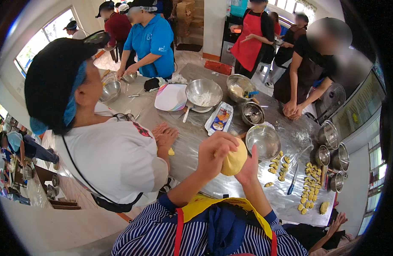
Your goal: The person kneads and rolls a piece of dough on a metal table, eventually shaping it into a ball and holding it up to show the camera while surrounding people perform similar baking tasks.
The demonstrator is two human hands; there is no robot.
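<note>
A smooth yellow ball of dough (235,161) is held up between my two hands, in front of my chest and above the near edge of the metal table (196,166). My left hand (217,153) curls its fingers over the dough's upper left side. Against its right side rests my right hand (250,166), its thumb pointing up and most of its fingers hidden behind the dough. Just beyond stands a steel mixing bowl (263,142). Small shaped dough pieces (311,184) lie in rows at the right, near a knife (292,180) and a larger dough lump (324,207).
A person in white (113,160) works close at my left, hands on the table. Another kneads at the far right (292,110). A floury bowl (203,92), a white tray (171,97), a printed packet (219,118) and several steel bowls (329,134) stand on the table.
</note>
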